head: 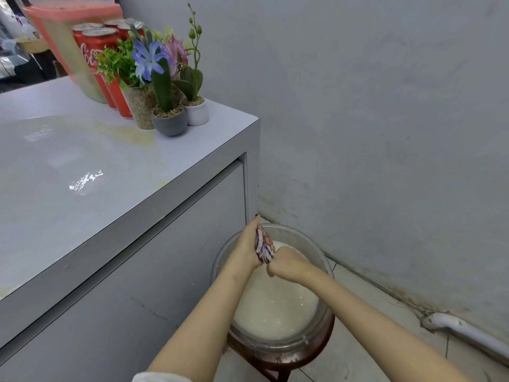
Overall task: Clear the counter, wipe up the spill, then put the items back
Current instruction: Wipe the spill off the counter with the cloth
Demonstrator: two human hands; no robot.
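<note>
A striped pink, white and purple cloth [263,246] is squeezed between my two hands over a clear basin [322,260] of cloudy whitish water. My left hand [249,244] grips its upper part and my right hand [286,264] grips its lower end. The basin rests on a dark wooden stool [283,357] on the floor, right of the counter. The white counter [118,183] on the left bears a wet yellowish spill [126,133]. At its back corner stand red cola cans [95,51], a pink-lidded container [68,37] and small potted artificial plants [169,122].
A grey wall runs behind and to the right. A white pipe [468,332] lies along its base on the tiled floor. The counter's front panel [137,271] stands just left of the stool.
</note>
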